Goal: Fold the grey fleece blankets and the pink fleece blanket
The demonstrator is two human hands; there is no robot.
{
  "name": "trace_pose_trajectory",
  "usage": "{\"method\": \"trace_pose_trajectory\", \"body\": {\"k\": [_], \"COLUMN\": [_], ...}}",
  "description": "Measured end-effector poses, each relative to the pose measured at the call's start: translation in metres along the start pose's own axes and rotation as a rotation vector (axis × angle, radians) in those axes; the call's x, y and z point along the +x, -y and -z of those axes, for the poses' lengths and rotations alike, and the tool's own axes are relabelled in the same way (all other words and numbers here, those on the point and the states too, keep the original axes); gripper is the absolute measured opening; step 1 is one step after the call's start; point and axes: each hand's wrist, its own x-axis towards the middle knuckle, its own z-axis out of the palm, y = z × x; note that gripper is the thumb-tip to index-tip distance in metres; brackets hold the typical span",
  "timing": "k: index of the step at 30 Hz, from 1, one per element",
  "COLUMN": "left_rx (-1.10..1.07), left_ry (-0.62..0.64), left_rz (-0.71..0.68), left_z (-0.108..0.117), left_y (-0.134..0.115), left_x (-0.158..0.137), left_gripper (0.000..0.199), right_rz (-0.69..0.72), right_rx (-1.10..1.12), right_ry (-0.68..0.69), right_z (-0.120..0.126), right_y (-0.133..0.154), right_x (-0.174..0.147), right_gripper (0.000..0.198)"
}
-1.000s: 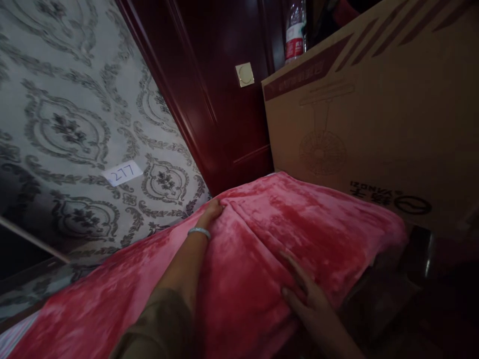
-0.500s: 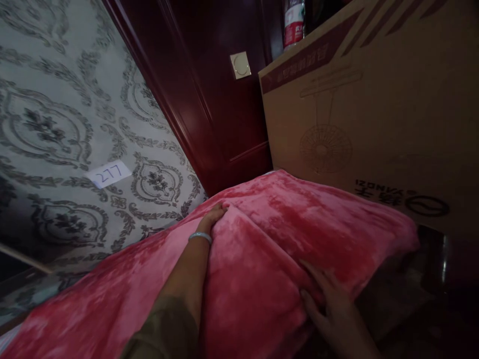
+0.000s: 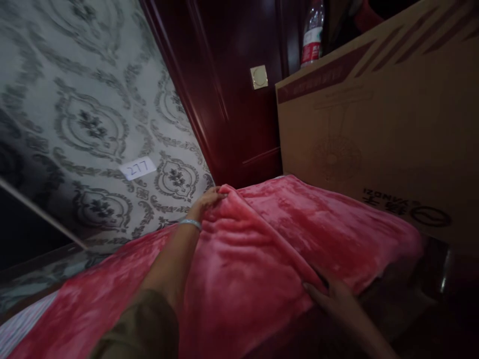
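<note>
A pink and red plush blanket (image 3: 239, 279) spreads across the middle of the view, with a raised fold running from upper left to lower right. My left hand (image 3: 209, 200), wearing a pale bracelet at the wrist, is closed on the far end of that fold, near the wallpapered wall. My right hand (image 3: 331, 294) grips the near end of the fold at lower right, the thumb on top and the fingers partly hidden by cloth. Small wrinkles run across the blanket beside my left hand.
Patterned wallpaper (image 3: 93, 122) with a paper marked 277 (image 3: 138, 168) lies to the left. A dark red wooden panel (image 3: 239, 119) bears a square switch plate (image 3: 259, 77). At right stands a large cardboard box (image 3: 392, 129), a bottle (image 3: 312, 37) at its upper left edge. Striped fabric (image 3: 26, 324) shows lower left.
The fold is lifted higher and more sharply, and wrinkles have appeared by my left hand. My left hand has risen slightly; my right thumb has closed onto the cloth. The view has shifted left.
</note>
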Motion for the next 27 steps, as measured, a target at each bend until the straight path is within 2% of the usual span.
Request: {"method": "trace_pose_trajectory", "body": {"k": [4, 8, 13, 17, 19, 23, 25, 27], "left_rx": [-0.111, -0.197, -0.259, -0.289, -0.3, -0.283, -0.252, -0.191], "left_ry": [-0.061, -0.191, -0.522, -0.665, -0.67, -0.65, -0.696, -0.759], "left_rz": [-0.1, -0.246, -0.432, -0.487, -0.425, -0.192, -0.173, -0.251], "left_z": [0.048, 0.089, 0.141, 0.172, 0.179, 0.186, 0.192, 0.199], "left_y": [-0.041, -0.069, -0.087, -0.088, -0.079, -0.054, -0.05, -0.054], "left_x": [-0.053, -0.117, -0.212, -0.286, -0.312, -0.332, -0.334, -0.337], "left_gripper": [0.035, 0.04, 0.041, 0.041, 0.041, 0.042, 0.043, 0.043], "right_rz": [0.036, 0.142, 0.279, 0.432, 0.511, 0.525, 0.545, 0.643], "right_rx": [-0.021, 0.016, 0.049, 0.037, 0.027, -0.042, -0.112, -0.161], "right_ry": [-0.051, -0.089, -0.163, -0.234, -0.199, 0.029, 0.06, 0.01], "right_z": [-0.002, 0.005, 0.039, 0.066, 0.062, 0.022, 0.003, -0.005], "right_y": [0.009, 0.041, 0.114, 0.182, 0.209, 0.242, 0.258, 0.278], "right_x": [-0.002, -0.01, -0.023, -0.024, -0.016, 0.02, 0.042, 0.059], "right_gripper": [0.059, 0.049, 0.041, 0.037, 0.037, 0.029, 0.022, 0.019]}}
